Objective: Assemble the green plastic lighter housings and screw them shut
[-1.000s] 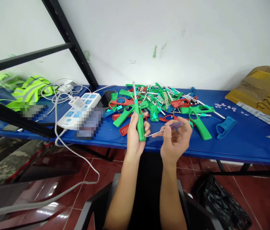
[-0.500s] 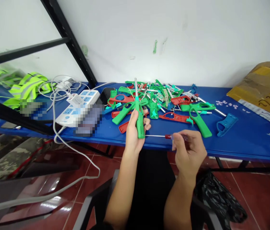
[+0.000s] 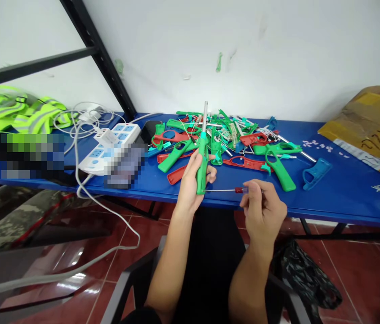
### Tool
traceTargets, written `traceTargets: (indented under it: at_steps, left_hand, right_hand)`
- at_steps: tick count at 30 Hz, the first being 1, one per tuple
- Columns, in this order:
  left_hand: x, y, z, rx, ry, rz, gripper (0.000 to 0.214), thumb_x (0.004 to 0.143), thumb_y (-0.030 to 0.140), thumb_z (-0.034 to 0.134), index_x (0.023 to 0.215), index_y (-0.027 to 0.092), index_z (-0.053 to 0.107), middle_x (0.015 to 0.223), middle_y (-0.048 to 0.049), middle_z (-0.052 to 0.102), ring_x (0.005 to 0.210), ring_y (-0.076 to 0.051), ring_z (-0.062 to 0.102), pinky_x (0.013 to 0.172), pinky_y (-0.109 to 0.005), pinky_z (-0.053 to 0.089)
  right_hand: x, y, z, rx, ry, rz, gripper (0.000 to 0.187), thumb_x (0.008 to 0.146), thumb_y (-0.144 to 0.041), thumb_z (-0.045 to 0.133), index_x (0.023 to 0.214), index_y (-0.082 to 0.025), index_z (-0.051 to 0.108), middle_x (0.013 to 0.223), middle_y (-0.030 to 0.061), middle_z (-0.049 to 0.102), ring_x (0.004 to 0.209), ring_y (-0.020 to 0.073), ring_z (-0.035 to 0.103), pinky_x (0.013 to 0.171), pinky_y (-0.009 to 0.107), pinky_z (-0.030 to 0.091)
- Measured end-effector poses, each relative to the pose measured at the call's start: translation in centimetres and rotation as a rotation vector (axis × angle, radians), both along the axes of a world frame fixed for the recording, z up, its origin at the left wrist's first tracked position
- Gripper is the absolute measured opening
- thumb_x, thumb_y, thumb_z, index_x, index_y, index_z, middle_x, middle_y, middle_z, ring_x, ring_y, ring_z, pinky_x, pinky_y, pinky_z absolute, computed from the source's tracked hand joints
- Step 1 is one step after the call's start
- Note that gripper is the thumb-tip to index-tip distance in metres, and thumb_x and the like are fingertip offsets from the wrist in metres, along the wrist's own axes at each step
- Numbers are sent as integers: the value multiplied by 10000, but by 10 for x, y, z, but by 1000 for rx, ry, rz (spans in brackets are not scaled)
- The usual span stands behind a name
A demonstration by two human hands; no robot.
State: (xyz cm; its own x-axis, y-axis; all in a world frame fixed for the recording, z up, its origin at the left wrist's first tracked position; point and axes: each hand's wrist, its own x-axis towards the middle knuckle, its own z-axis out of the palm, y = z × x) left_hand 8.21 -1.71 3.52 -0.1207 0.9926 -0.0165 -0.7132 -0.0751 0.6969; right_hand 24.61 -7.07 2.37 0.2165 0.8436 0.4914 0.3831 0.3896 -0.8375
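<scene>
My left hand is closed around a green long-nosed gas lighter, held with its metal tube pointing up and leaning slightly right. In my right hand is a screwdriver with a dark red, partly clear handle. Its thin shaft points left, and the tip meets the lower end of the lighter's handle; I cannot tell whether it is inside a gap. Behind both hands lies a pile of lighter parts: green and red casing halves, metal tubes and wires. A green casing rests just beyond my right hand.
A white power strip with cables stands left, beside a blurred-out phone-like object. Bright yellow reflective straps lie further left. A blue casing piece and a taped cardboard box are on the right. A black metal post rises behind.
The lighter's tube has tilted to the right in my left hand. My right hand has shifted slightly left with the screwdriver, whose tip stays at the lighter's lower end.
</scene>
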Motion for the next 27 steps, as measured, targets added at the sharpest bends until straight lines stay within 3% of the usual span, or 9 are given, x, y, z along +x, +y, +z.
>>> traceTargets:
  at_steps: [2, 5, 7, 13, 15, 19, 22, 25, 27]
  left_hand:
    - [-1, 0, -1, -4, -13, -1, 243, 1000, 385, 790, 1133, 193, 724, 1108, -78, 776, 630, -99, 608, 532, -231, 450]
    - [-4, 1, 0, -15, -36, -24, 245, 994, 382, 797, 1126, 186, 733, 1124, -82, 776, 646, -96, 603, 523, -218, 437]
    - [-6, 1, 1, -26, -47, -39, 238, 999, 378, 787, 1128, 183, 735, 1126, -85, 776, 644, -95, 595, 509, -213, 424]
    - [-8, -1, 3, -26, -65, -95, 253, 974, 380, 818, 1112, 187, 733, 1118, -86, 771, 610, -77, 546, 461, -184, 364]
    - [-8, -2, 3, -10, -41, -103, 280, 946, 386, 851, 1115, 196, 734, 1096, -70, 754, 586, -63, 507, 435, -168, 321]
    - [-6, -4, 4, -5, -1, -104, 338, 899, 398, 902, 1127, 206, 742, 1051, -36, 704, 558, -41, 458, 418, -146, 292]
    - [-5, -5, 5, -12, 8, -92, 350, 898, 380, 906, 1163, 213, 749, 1048, -33, 689, 563, -42, 459, 414, -143, 296]
    - [-5, -6, 5, -14, 12, -99, 396, 907, 361, 900, 1253, 245, 747, 1059, -31, 693, 566, -47, 460, 413, -144, 302]
    - [-5, -6, 5, -11, 14, -105, 448, 907, 363, 901, 1315, 270, 738, 1065, -27, 697, 565, -48, 462, 412, -142, 305]
  right_hand:
    - [4, -4, 0, -77, 3, 80, 346, 1160, -503, 551, 1040, -222, 713, 633, -48, 586, 515, 129, 556, 543, 265, 459]
    - [14, -13, 4, -195, -9, 288, 284, 1173, -481, 525, 1219, -247, 679, 826, -6, 707, 653, 144, 640, 596, 257, 508]
    - [20, -17, 7, -214, -43, 348, 281, 1181, -463, 503, 1270, -255, 670, 877, 1, 731, 678, 144, 649, 622, 258, 522]
    - [21, -13, 10, -135, -269, 181, 434, 1169, -476, 528, 845, -236, 690, 582, -55, 537, 498, 124, 504, 549, 278, 391]
    - [21, -13, 8, -111, -263, 199, 427, 1183, -471, 486, 915, -237, 722, 668, -27, 614, 576, 142, 578, 596, 276, 443]
    - [26, -19, 6, -86, -199, 326, 273, 1166, -437, 537, 1301, -260, 696, 1056, 50, 773, 827, 173, 739, 753, 277, 581]
    - [29, -21, 8, -96, -206, 382, 210, 1154, -397, 568, 1227, -253, 703, 885, 8, 747, 689, 152, 707, 672, 254, 564]
    - [28, -17, 9, -118, -260, 282, 262, 1147, -437, 586, 1032, -246, 724, 650, -44, 638, 517, 137, 588, 559, 259, 474]
    - [28, -15, 7, -132, -284, 230, 340, 1150, -475, 571, 937, -247, 707, 630, -42, 624, 516, 139, 582, 562, 268, 462]
